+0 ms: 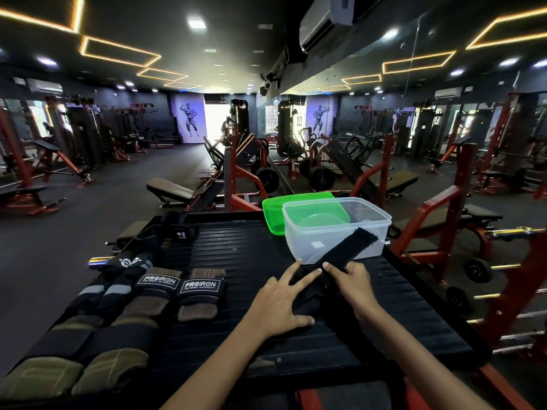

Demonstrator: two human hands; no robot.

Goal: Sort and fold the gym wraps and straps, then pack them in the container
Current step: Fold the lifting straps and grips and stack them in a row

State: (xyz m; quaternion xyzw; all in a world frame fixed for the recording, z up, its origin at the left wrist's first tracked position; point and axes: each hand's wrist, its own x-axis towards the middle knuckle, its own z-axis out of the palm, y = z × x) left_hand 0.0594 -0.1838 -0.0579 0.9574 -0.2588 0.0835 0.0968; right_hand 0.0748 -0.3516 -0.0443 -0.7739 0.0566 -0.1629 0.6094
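- A plain black strap [340, 258] is pressed under the left hand [281, 303] and gripped by the right hand [352, 284].
- Beyond the hands, a clear, colourless container [337, 229] is seen, with a bright green lid [275, 214] just behind it.
- Both hands are set on a black ribbed platform [236, 253].
- To the left of the left hand, two black-and-brown grips [180, 294] are marked with white "PROIRON" lettering on black labels.
- Further left, black wraps with grey bands [103, 291] are laid, one printed with a white emblem.
- Nearest on the left, olive-green and black wraps [74, 359] are shown.
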